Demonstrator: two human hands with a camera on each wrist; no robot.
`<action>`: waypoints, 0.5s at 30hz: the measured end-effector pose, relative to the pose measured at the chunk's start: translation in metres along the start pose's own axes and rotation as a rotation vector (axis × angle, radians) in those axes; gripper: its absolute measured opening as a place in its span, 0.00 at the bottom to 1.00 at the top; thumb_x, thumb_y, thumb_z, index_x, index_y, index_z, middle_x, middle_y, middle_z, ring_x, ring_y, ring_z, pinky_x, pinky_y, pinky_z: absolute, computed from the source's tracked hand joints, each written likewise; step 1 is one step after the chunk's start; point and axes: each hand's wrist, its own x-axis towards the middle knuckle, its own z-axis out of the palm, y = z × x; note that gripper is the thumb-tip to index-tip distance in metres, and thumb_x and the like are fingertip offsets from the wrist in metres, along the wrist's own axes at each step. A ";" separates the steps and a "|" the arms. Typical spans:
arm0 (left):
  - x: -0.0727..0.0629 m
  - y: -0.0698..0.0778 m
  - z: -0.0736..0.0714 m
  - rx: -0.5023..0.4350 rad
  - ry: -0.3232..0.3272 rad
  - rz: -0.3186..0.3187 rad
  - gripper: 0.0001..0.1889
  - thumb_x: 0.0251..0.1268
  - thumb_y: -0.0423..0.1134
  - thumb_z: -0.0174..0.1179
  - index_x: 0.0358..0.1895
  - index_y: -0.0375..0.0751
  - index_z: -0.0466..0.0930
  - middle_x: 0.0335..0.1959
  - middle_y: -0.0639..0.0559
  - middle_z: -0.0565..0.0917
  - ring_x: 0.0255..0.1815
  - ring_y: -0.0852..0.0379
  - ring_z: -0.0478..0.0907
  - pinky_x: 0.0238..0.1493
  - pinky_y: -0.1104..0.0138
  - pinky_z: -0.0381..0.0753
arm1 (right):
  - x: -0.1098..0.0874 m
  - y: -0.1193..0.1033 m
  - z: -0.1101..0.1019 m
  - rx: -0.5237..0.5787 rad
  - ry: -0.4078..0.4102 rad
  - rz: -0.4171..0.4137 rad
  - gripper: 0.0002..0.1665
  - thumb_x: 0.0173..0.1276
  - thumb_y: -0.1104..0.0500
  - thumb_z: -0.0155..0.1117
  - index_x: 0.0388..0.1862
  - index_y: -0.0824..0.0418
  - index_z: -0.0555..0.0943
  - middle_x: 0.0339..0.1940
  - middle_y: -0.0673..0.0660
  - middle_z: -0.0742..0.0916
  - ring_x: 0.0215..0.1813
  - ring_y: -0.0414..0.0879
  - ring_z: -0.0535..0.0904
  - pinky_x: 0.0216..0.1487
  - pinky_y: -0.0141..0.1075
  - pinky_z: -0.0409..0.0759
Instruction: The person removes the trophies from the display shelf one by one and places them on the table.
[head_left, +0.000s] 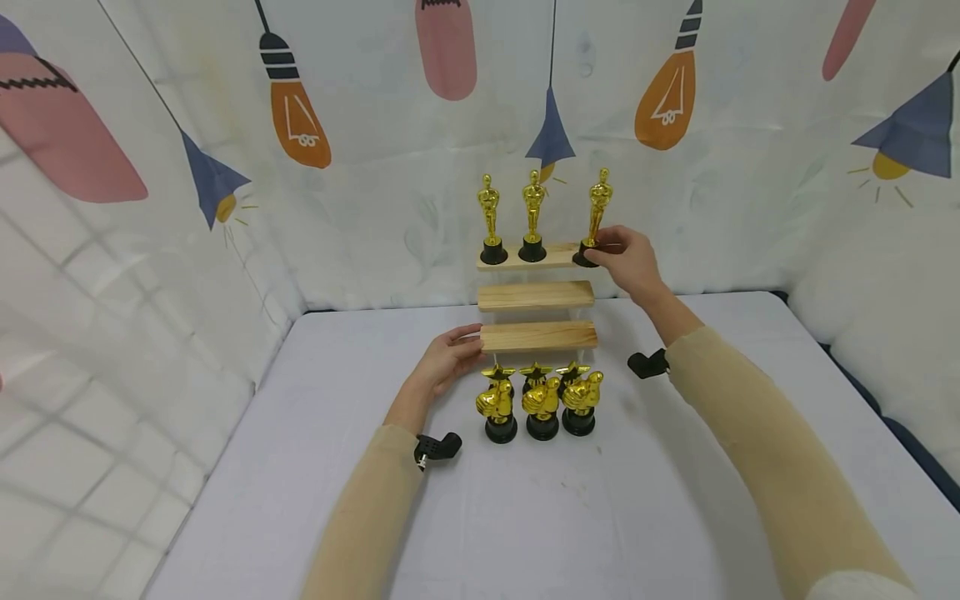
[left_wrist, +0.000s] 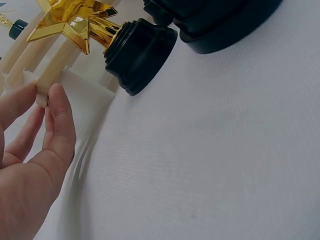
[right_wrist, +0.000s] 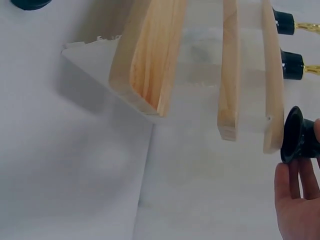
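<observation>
My right hand [head_left: 628, 258] grips the black base of a gold figure trophy [head_left: 598, 204] at the right end of the top board. The trophy leans slightly; in the right wrist view the underside of its base [right_wrist: 293, 132] shows beside the board. Two matching trophies, one in the middle [head_left: 533, 208] and one at the left [head_left: 489, 212], stand upright on that top board [head_left: 558, 257]. My left hand [head_left: 448, 358] pinches the left end of the lowest board [head_left: 538, 337] of the three-tier wooden stand, thumb and fingertips on its edge [left_wrist: 44, 92].
On the table [head_left: 360, 400], before the stand, are several small trophies: a row of gold thumbs-up ones [head_left: 542, 400] in front of a row of star ones [head_left: 536, 372]. The middle board [head_left: 536, 296] holds nothing. A patterned cloth wall [head_left: 375, 233] rises behind.
</observation>
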 end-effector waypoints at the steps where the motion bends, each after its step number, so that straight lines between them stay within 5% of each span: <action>1: 0.000 0.000 0.000 0.000 0.000 -0.001 0.25 0.74 0.28 0.61 0.72 0.36 0.71 0.64 0.37 0.77 0.57 0.48 0.80 0.57 0.62 0.84 | -0.002 0.000 -0.001 0.001 -0.007 -0.004 0.26 0.73 0.55 0.70 0.64 0.66 0.78 0.61 0.63 0.81 0.64 0.56 0.77 0.64 0.49 0.76; 15: -0.001 0.001 0.001 0.015 -0.004 -0.004 0.27 0.74 0.28 0.61 0.74 0.35 0.69 0.65 0.36 0.75 0.55 0.49 0.81 0.57 0.62 0.83 | -0.035 -0.008 -0.010 -0.013 -0.085 -0.056 0.24 0.73 0.56 0.71 0.61 0.65 0.78 0.56 0.61 0.82 0.60 0.53 0.78 0.60 0.45 0.78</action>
